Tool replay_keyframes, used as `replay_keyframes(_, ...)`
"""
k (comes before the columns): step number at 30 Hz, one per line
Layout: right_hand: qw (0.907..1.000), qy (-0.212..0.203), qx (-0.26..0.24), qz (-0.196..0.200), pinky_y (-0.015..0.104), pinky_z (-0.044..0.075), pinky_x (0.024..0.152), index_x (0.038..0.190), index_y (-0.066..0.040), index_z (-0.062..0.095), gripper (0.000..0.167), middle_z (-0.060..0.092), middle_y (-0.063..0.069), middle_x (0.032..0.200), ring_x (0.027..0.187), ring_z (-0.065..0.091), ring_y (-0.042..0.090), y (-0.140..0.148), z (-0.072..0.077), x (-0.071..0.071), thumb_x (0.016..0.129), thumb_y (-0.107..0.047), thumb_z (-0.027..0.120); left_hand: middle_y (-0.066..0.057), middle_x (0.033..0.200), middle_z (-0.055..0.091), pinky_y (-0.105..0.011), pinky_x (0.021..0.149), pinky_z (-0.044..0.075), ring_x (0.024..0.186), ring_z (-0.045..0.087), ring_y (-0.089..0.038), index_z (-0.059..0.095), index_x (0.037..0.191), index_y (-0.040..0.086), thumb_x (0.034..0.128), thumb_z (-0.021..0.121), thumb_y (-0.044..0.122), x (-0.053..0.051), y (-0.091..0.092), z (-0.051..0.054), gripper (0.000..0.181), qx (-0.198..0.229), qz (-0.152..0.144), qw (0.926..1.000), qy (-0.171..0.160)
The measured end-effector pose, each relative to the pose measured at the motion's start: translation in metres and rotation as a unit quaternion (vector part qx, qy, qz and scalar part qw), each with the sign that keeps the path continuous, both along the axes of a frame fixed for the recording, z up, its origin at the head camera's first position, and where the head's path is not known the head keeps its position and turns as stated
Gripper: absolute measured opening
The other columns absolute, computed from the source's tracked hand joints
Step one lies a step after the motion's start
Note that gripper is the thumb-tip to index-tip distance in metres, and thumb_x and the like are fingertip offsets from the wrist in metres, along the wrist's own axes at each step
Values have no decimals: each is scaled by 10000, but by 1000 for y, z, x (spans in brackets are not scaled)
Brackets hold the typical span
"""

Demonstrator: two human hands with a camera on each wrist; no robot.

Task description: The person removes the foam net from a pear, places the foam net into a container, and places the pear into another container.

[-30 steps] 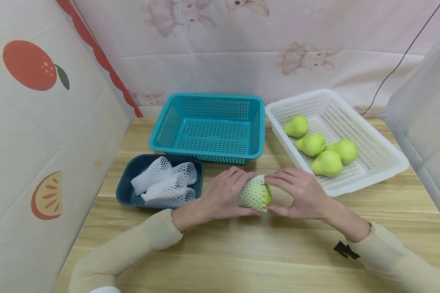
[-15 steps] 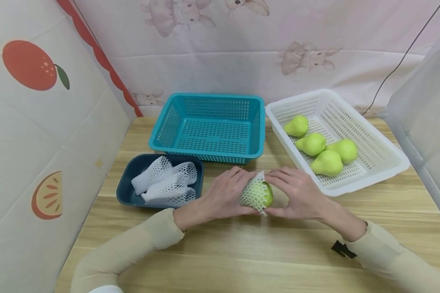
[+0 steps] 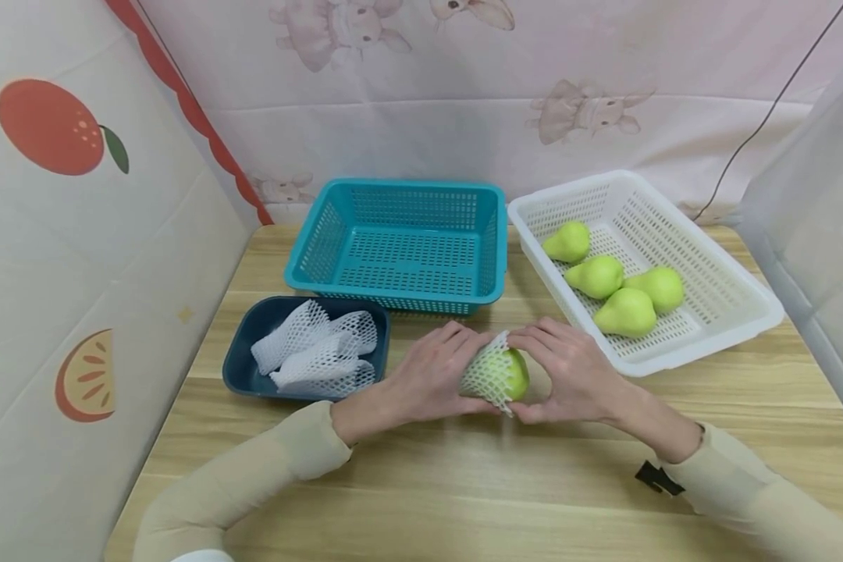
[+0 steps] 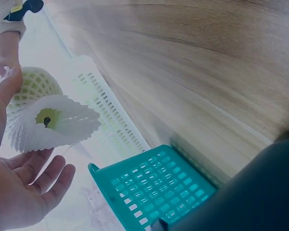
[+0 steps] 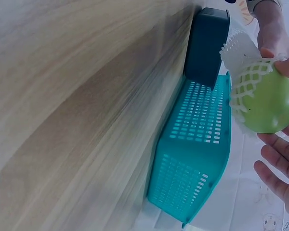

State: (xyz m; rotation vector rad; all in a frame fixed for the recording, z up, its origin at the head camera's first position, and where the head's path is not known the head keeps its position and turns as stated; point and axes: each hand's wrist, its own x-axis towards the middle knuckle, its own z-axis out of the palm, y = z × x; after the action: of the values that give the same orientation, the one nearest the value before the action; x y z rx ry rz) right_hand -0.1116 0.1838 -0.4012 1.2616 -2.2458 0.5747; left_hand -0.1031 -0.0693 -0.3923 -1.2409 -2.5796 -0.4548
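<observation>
A green pear [image 3: 517, 373] sits inside a white foam net [image 3: 487, 381] above the table, its rounded end bare on the right. My left hand [image 3: 430, 376] grips the netted pear from the left, thumb on the near side. With thumb and fingertips, my right hand [image 3: 574, 373] holds the net's rim against the pear from the other side. In the left wrist view, the pear's dark stem [image 4: 47, 121] shows inside the net's frilled opening. The right wrist view shows the pear's smooth bottom [image 5: 272, 103] outside the mesh.
A dark blue tray [image 3: 235, 363] with several foam nets [image 3: 316, 355] stands at the left. Behind it is a teal basket [image 3: 500, 242]. The white basket [image 3: 730, 328] at the right holds several bare pears [image 3: 627, 312].
The net's rim has shifted slightly around the pear, and the bare end now shows more. My right hand has come slightly left; both hands stay at the pear.
</observation>
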Motion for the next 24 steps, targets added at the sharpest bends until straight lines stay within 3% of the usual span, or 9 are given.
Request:
replay_keyframes(15, 9999, 32, 52, -80, 377, 615, 814, 1178, -74, 713, 861, 771, 47, 1106, 978, 686, 214, 10, 10, 2, 475, -507, 956, -40, 1156, 755, -284, 921, 578, 1044, 670, -178, 652, 1333, 57, 784, 906, 518, 1, -8, 4, 761, -162, -3, 9989, 430)
replay_keyframes(21, 9997, 107, 124, -199, 392, 623, 800, 1168, -65, 717, 844, 779, 54, 1105, 981, 701, 232, 18, 16, 2, 489, -506, 952, -35, 1139, 759, -309, 901, 593, 1032, 682, -188, 673, 1286, 95, 783, 919, 445, 1, -19, 7, 660, -351, 184, 9981, 474)
replay_keyframes(24, 9995, 131, 156, -250, 388, 622, 794, 1172, -54, 715, 818, 779, 70, 1112, 993, 697, 240, 22, 19, 2, 547, -541, 917, -30, 1132, 760, -323, 878, 598, 1022, 684, -190, 682, 1266, 107, 798, 912, 440, 3, -28, 12, 619, -384, 305, 9977, 464)
